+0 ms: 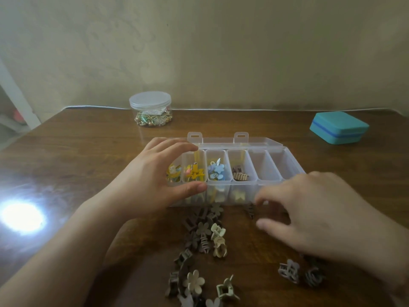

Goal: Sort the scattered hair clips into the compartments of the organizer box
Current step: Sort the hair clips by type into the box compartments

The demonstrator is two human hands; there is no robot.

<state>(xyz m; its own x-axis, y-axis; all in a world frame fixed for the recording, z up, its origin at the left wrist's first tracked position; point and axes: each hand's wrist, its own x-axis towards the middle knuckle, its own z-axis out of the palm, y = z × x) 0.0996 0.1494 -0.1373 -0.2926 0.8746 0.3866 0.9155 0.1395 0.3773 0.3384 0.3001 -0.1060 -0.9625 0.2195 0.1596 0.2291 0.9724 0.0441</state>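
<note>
Loose clips (205,238): a scatter of brown, taupe and cream hair clips on the near table, just in front of the organizer box; a second small group (290,270) lies nearer and to the right, partly under the right hand.
Single brown clip (250,210): lies alone, just beside the box's near wall, between the two hands.
Organizer box (274,165): clear, lid folded back to the far side; the far row holds yellow clips (194,172), blue clips (216,171) and brown clips (239,173); the two right compartments look empty. Pale clips show through the near wall.
Left hand (155,178): fingers curved around the box's left end, thumb on the near wall; steadies the box and grips no clip.
Right hand (314,211): blurred, fingers spread and half curled, thumb apart from forefinger; nothing seen between them.
Step, judged: pick the next loose clip, likely the single brown one.
Method: pinch one clip by its body, not the teeth, so neighbours do not drag along; match colour, so brown goes with brown; keep the left hand bracing the light box.
Risk: a snagged clip tipping others off the pile.
Surroundings: wooden table (88,151); lidded clear jar (150,108) far left; teal case (338,127) far right.
</note>
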